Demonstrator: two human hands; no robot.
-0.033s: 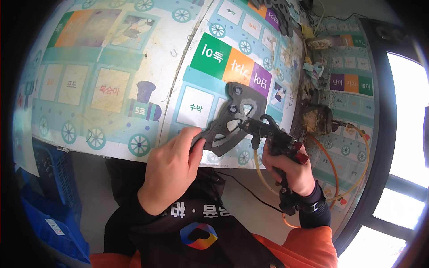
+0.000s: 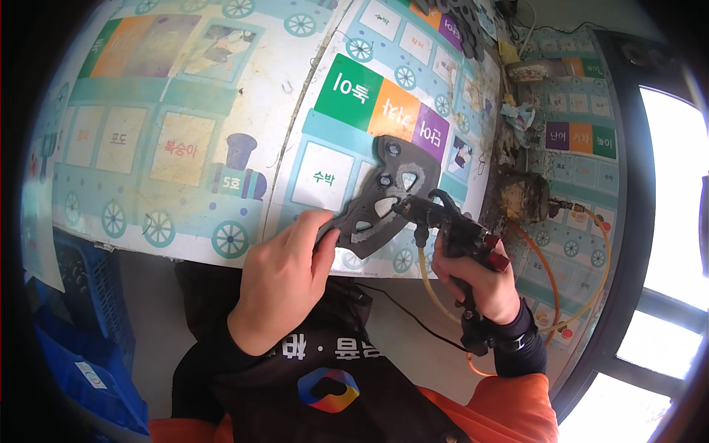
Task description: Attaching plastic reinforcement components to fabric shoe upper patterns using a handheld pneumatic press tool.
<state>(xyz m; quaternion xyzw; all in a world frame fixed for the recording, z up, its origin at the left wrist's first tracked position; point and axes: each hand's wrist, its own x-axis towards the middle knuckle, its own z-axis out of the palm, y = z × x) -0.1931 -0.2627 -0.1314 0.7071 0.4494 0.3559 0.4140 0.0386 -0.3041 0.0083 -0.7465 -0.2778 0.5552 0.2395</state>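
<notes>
Gripping, left fingers [image 2: 314,220]: near end of grey cut-out panel [image 2: 417,159]
Right fingers [image 2: 461,272]: closed round black spray gun [image 2: 464,233]
Nozzle [image 2: 404,207]: over panel
Panel: on printed counter [image 2: 258,111]
Change: none visible; work seemingly remains at one spot

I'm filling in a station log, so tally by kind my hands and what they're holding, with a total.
Hands: 2, the left hand and the right hand
Flat parts: 1, the grey part in the left hand
Guns: 1, the black gun in the right hand
Total: 4
</notes>
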